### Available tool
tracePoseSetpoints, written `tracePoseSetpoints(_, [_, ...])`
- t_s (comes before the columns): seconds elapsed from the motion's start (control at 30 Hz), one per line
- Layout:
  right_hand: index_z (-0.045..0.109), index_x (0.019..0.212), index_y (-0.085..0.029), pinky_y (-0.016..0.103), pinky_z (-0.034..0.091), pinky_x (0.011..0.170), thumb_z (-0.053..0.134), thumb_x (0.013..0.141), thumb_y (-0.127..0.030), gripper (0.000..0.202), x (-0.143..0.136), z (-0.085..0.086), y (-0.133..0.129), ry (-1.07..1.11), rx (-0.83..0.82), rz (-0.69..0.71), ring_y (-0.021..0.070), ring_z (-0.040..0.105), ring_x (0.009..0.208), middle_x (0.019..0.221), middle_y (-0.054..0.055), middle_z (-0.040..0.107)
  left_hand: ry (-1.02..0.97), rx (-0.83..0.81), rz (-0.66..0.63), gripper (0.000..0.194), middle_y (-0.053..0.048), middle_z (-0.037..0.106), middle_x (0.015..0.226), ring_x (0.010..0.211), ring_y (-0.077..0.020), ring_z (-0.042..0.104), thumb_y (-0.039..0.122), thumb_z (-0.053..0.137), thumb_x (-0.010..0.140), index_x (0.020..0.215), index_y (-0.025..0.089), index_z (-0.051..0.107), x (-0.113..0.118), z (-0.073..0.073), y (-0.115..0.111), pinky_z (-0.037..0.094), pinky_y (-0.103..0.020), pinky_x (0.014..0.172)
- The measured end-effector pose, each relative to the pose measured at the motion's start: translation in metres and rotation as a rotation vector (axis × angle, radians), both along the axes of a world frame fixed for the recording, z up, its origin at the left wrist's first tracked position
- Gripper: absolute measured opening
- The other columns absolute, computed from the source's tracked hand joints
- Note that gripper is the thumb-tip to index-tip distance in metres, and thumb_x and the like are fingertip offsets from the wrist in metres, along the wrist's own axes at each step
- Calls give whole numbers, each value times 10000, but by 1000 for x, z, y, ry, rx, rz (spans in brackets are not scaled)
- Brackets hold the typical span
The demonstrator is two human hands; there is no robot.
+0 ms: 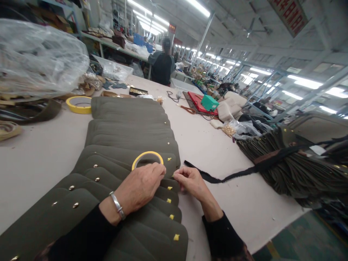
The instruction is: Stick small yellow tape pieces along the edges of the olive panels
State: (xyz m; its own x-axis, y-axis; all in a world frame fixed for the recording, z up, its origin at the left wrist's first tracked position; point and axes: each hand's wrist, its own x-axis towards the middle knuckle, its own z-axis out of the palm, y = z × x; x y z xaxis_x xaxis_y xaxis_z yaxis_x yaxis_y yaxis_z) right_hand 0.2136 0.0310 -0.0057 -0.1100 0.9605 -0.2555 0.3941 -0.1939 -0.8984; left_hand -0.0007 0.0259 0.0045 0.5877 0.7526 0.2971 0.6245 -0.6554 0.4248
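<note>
A row of dark olive fabric panels (127,137) lies overlapped like shingles in front of me. Round gold studs (75,205) show along their left part, and small bits of yellow tape (176,237) stick along the right edges. My left hand (141,186), with a silver bangle at the wrist, is closed on a roll of yellow tape (149,153) above the panels. Thumb and forefinger of my right hand (191,181) pinch a tiny yellow piece of tape (173,175) at the panels' right edge. The fingertips partly cover that piece.
Another yellow tape roll (79,105) lies at the left, near a large clear plastic bag (40,58). A black strap (217,179) runs right to a stacked pile of olive panels (288,156). Farther back are a green box (209,103) and a seated person (162,67).
</note>
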Motion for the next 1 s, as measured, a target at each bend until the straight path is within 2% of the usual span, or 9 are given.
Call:
tracePoseSetpoints(0.17, [638, 744, -149, 179, 414, 440, 624, 753, -270, 123, -3, -1, -2, 39, -59, 29, 79, 525, 445, 565, -18, 626, 27, -57, -125, 207, -14, 609, 830, 772, -176, 575, 221, 311, 979, 925, 213, 511, -5, 3, -5, 421, -313, 724])
tracePoseSetpoints(0.3, [658, 754, -151, 180, 374, 421, 608, 762, -248, 109, -6, -1, -5, -16, -66, 38, 77, 489, 424, 551, -22, 624, 199, -163, -73, 178, -6, 646, 775, 708, -194, 615, 214, 332, 968, 917, 227, 502, -4, 2, -5, 396, -295, 619])
tracePoseSetpoints(0.4, [688, 741, -158, 191, 358, 444, 589, 770, -206, 114, -10, 1, -9, -117, 21, 83, 90, 503, 455, 547, -20, 632, 273, -197, -45, 178, -5, 658, 750, 701, -214, 634, 210, 334, 963, 916, 236, 504, -3, 0, -6, 393, -297, 599])
tracePoseSetpoints(0.6, [703, 719, -174, 220, 420, 582, 569, 756, -111, 152, -21, 2, -9, -353, 274, 159, 137, 626, 617, 669, 13, 704, 250, -226, -20, 182, -25, 633, 787, 733, -214, 616, 216, 339, 955, 936, 237, 519, -2, 0, -6, 425, -313, 643])
tracePoseSetpoints(0.8, [673, 703, -176, 245, 416, 598, 577, 776, -112, 136, -28, -1, -6, -524, 307, 182, 159, 631, 636, 681, 31, 699, 164, -240, 15, 202, -26, 605, 809, 772, -206, 587, 219, 323, 962, 950, 238, 524, -4, -3, -4, 436, -319, 686])
tracePoseSetpoints(0.87, [690, 853, -173, 258, 427, 619, 618, 781, -141, 107, -26, -1, -5, -556, 303, 173, 170, 632, 647, 681, 26, 693, 138, -239, 14, 197, -25, 610, 823, 803, -206, 586, 209, 326, 961, 960, 234, 521, -4, -5, -4, 440, -322, 711])
tracePoseSetpoints(0.93, [638, 1078, -157, 260, 438, 606, 661, 777, -172, 302, -22, -1, -6, -546, 299, 128, 168, 615, 598, 622, -6, 659, 120, -236, 13, 188, -24, 617, 837, 820, -204, 585, 205, 332, 959, 969, 232, 519, -5, -6, -4, 439, -322, 723])
tracePoseSetpoints(1.0, [582, 1151, -151, 252, 446, 578, 654, 809, -208, 354, -16, 0, -9, -502, 339, 84, 155, 590, 553, 596, -29, 627, 111, -232, 10, 185, -22, 620, 838, 817, -201, 586, 211, 334, 961, 963, 230, 518, -5, -6, -4, 435, -316, 717])
